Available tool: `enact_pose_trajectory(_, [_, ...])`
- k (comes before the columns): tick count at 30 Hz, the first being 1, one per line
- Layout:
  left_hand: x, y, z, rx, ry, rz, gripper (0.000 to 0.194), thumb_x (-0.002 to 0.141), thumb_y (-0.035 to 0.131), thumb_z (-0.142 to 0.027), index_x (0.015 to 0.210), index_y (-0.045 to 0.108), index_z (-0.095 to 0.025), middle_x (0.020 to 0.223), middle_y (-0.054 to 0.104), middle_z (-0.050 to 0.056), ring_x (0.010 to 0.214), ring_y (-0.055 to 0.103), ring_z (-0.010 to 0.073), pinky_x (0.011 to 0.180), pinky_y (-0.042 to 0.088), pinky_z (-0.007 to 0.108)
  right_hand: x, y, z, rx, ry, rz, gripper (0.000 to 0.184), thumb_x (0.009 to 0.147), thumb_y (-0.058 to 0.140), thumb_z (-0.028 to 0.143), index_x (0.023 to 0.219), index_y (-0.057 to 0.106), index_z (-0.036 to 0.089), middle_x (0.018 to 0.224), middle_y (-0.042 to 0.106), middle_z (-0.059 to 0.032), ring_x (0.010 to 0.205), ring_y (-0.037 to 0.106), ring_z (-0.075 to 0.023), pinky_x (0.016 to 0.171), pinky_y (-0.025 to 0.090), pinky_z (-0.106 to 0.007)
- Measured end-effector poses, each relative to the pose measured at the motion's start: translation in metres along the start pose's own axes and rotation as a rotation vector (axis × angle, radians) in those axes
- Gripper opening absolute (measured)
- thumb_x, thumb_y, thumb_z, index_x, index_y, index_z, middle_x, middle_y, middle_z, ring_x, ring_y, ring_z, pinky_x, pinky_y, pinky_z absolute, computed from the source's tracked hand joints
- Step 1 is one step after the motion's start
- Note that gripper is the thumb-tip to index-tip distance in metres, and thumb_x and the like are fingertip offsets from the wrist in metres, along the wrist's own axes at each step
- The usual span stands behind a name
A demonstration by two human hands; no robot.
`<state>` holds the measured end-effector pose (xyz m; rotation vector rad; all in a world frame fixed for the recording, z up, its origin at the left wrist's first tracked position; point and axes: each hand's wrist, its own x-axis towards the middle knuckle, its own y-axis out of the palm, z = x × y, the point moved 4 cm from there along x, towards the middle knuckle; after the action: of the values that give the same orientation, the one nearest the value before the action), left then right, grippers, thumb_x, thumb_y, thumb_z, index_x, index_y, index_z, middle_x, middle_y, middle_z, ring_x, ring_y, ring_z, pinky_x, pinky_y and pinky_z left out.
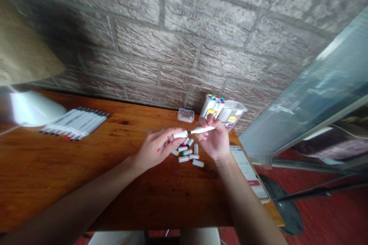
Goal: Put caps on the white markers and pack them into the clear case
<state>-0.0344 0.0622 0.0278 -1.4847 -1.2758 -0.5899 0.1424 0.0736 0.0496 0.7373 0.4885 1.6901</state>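
Note:
Between the thumb and fingers of my left hand [159, 146] is a white marker cap [180, 134]. My right hand [215, 138] grips a white marker [202, 129], its dark tip pointing left at the cap's end. Cap and tip are very close; whether they touch I cannot tell. Below them several loose caps [198, 163] with coloured ends lie scattered on the wooden table [129, 191]. Red marks show on my left hand's fingers.
A row of white markers [77, 122] lies at the left beside a lamp [34, 108]. By the brick wall stand a clear box of markers [211, 103], another clear container [234, 109] and a small clear lid [185, 115]. A phone [248, 174] rests along the right edge.

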Motion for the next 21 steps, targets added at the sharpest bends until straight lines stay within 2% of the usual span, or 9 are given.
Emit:
enact_pose_trajectory(9, [0.0002,0.0024,-0.0002,-0.015,-0.008,0.024,0.024,0.09,0.067,-0.016,0.114,0.062,-0.015,0.093,0.077,0.002,0.068,0.069,0.0071,0.069,0.054,0.014,0.0005,-0.001,-0.0055,-0.043,0.038,-0.007,0.011,0.069,0.064,0.021,0.068,0.053,0.019,0.059,0.054,0.0055,0.046,0.03,-0.005,0.041,0.024,-0.016])
enact_pose_trajectory(21, [0.001,-0.0002,-0.0019,-0.026,-0.034,0.025,0.023,0.091,0.066,-0.016,0.114,0.063,-0.015,0.09,0.077,0.002,0.069,0.069,0.0071,0.07,0.054,0.013,0.0017,-0.0048,-0.0024,-0.035,-0.021,-0.076,0.01,0.067,0.066,0.018,0.069,0.056,0.019,0.057,0.055,0.0057,0.045,0.034,-0.0043,0.041,0.027,-0.014])
